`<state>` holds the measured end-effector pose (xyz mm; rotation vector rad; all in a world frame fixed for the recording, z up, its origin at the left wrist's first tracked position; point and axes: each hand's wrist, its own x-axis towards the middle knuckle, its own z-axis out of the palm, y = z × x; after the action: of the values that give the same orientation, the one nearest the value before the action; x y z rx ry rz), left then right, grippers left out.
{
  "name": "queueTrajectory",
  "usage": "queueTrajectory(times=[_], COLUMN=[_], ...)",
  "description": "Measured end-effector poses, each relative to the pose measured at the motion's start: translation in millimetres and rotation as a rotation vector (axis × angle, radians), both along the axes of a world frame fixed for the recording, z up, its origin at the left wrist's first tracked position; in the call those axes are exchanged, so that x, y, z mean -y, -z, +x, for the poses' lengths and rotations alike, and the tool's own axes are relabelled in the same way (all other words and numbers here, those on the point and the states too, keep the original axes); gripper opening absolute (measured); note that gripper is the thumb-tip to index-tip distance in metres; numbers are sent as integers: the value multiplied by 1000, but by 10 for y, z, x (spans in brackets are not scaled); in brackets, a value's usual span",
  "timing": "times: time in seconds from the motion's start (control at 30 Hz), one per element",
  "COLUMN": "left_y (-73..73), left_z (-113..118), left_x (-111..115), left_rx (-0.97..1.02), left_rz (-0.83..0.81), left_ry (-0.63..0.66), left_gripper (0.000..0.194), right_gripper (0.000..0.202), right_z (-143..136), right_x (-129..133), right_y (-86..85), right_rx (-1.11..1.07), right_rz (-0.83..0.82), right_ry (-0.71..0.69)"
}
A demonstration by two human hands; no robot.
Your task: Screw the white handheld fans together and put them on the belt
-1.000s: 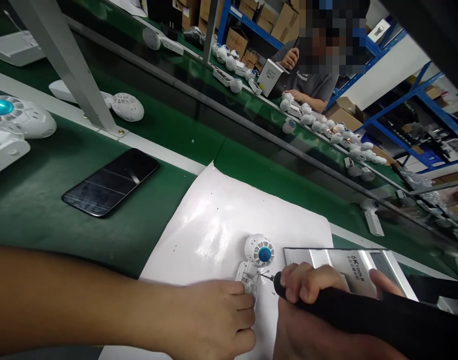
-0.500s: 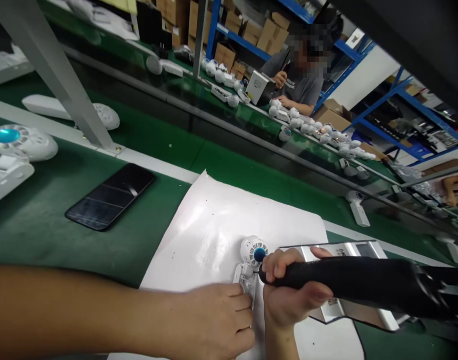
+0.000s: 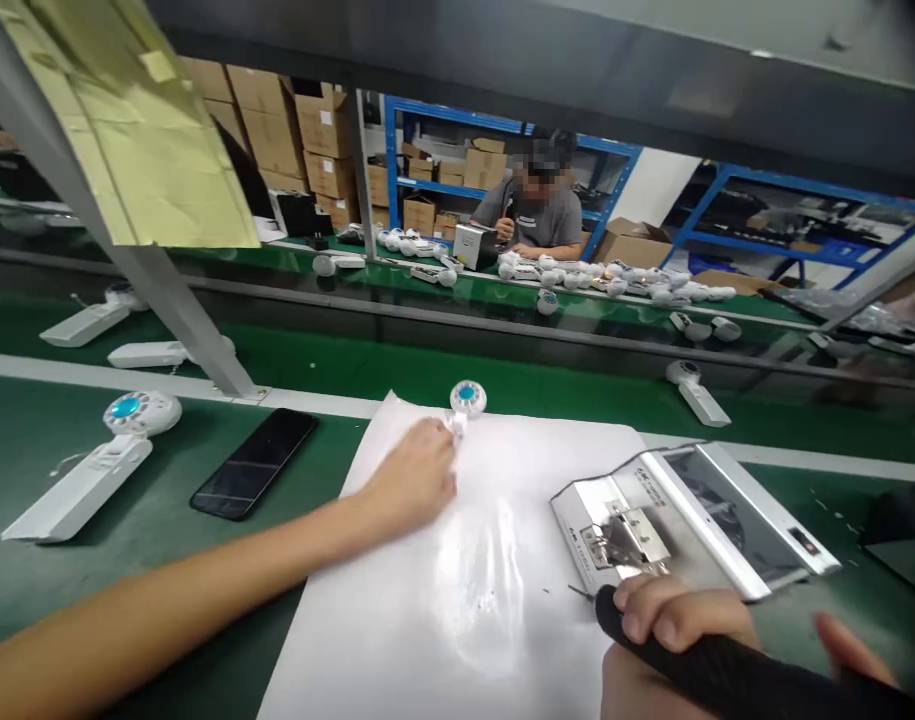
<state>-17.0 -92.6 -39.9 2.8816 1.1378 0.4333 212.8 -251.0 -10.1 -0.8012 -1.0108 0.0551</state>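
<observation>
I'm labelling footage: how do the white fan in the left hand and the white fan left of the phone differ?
The held fan is partly covered by the left hand; the other fan is in full view. The held fan shows past the far edge of the white sheet, while the other fan lies untouched on the green bench. Both are white with blue centres.
</observation>
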Motion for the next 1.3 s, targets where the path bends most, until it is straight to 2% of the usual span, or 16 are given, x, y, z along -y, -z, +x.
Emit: queueTrajectory(times=[0.1, 0.17, 0.23, 0.27, 0.33, 0.43, 0.57, 0.63, 0.7, 0.73, 0.83, 0.97, 1.03, 1.13, 1.23, 1.3], left_y=[-145, -219, -286, -319, -385, -463, -515, -538, -563, -573, -577, -497, -433, -338, -277, -271], left_z=[-57, -64, -62, -59, -42, 28, 238, 389, 549, 625, 809, 910, 899, 839, 775, 744], left_x=[-709, -1071, -1262, -1286, -1201, -788, 53, 424, 669, 738, 782, 680, 638, 624, 661, 696], left_rx=[-26, -42, -44, -34, 9, 85, 71, 62, 54, 43, -37, -170, -183, -161, -132, -119], left_rz=[-11, -46, -76, -80, -61, -45, -196, -288, -380, -414, -414, -360, -372, -390, -374, -343], left_ry=[-110, -138, -150, -155, -162, -82, 274, 428, 542, 585, 615, 527, 496, 462, 435, 426], left_gripper=[23, 30, 34, 35, 37, 33, 27, 48, 60, 58, 43, 38, 43, 48, 34, 29], right_gripper=[60, 57, 53, 52, 47, 46, 57, 57, 56, 56, 57, 57, 60, 59, 59, 55], right_z=[-122, -232, -312, -338, -373, -399, -387, -347, -276, -231, -100, -77, -148, -298, -417, -452], right_x=[61, 35, -9, -31, -71, -98, -15, 61, 137, 172, 249, 251, 216, 152, 82, 35], right_y=[39, 97, 186, 235, 315, 329, 142, 35, -37, -59, -99, -89, 0, 221, 393, 416], right_rx=[-164, -212, -196, -188, -177, -194, -263, -342, -419, -435, -450, -480, -432, -302, -240, -231], right_rz=[-20, -49, -62, -71, -93, -41, 89, 92, 79, 67, 67, 70, 41, -52, -164, -212], right_ry=[24, 17, 7, -2, -30, -47, -70, -71, -49, -42, -3, 63, 109, 129, 84, 64])
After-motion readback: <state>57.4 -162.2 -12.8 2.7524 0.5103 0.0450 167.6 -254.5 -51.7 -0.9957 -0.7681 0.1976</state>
